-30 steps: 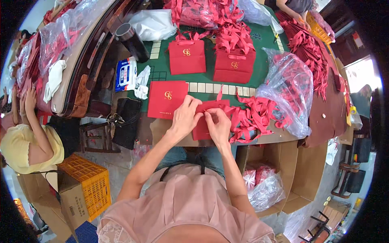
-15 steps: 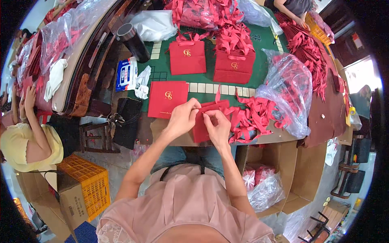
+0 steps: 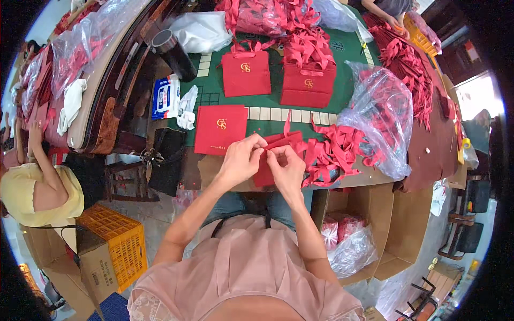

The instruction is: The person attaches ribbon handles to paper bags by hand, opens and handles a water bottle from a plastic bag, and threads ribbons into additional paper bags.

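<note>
At the table's near edge both my hands meet over a red paper gift bag (image 3: 263, 176). My left hand (image 3: 242, 159) pinches at its upper left edge, and my right hand (image 3: 287, 167) has thumb and fingertips pressed together beside it. Whatever thin piece lies between the fingertips is mostly hidden. A red ribbon end (image 3: 287, 122) sticks up behind the bag. Just right of my right hand lies a heap of loose red ribbons (image 3: 337, 152). Flat red bags (image 3: 220, 130) with a gold emblem lie left of my left hand.
Farther back stand a red bag (image 3: 246, 75) and a ribbon-topped stack of bags (image 3: 308, 85). A clear plastic bag (image 3: 380, 123) lies right, a black tumbler (image 3: 174, 53) and wipes pack (image 3: 166, 98) left. An open carton (image 3: 383, 224) sits below the right edge. Other people work nearby.
My hands have drawn slightly closer together at the bag's top edge. At the left, the co-worker in yellow has shifted an arm.
</note>
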Demonstrator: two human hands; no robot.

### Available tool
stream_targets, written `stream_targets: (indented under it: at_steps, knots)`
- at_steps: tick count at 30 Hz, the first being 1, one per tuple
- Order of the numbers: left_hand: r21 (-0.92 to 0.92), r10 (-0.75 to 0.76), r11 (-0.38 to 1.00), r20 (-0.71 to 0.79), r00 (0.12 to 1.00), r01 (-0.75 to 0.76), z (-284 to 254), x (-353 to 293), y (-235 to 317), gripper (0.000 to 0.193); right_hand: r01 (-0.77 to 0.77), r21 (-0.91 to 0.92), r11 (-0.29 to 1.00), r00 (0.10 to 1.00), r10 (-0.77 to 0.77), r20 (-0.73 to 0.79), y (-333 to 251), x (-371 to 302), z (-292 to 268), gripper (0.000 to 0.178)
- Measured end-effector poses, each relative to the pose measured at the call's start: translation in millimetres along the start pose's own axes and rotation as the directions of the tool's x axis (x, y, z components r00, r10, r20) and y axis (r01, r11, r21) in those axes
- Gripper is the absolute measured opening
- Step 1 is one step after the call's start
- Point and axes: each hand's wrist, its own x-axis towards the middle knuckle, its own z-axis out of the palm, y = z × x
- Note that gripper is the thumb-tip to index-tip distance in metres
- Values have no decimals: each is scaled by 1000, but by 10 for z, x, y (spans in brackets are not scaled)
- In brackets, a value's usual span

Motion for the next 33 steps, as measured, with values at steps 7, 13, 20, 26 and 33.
stream_targets:
  at_steps: [7,13,20,26,33]
  knots:
    - [-36,16,999,-41,999,-17,32,-47,61,10,314,-223,923,943,-331,-41,-61,3,59,8]
    - [12,-41,999,-30,999,41,60,-19,1,10,141,-13,990,990,-141,32,-81,-2,-14,15]
    - [3,25,1000,-6,1000,-25,12,-24,0,20,261,-171,950,956,-229,184,-285,35,-234,15]
    - [50,34,998,-29,999,-33,-19,-41,33,23,458,-344,820,885,-384,263,-464,288,-469,11]
    - [58,303,952,-76,950,-299,91,-101,-11,15,329,-250,911,801,-129,585,-268,587,-572,18]
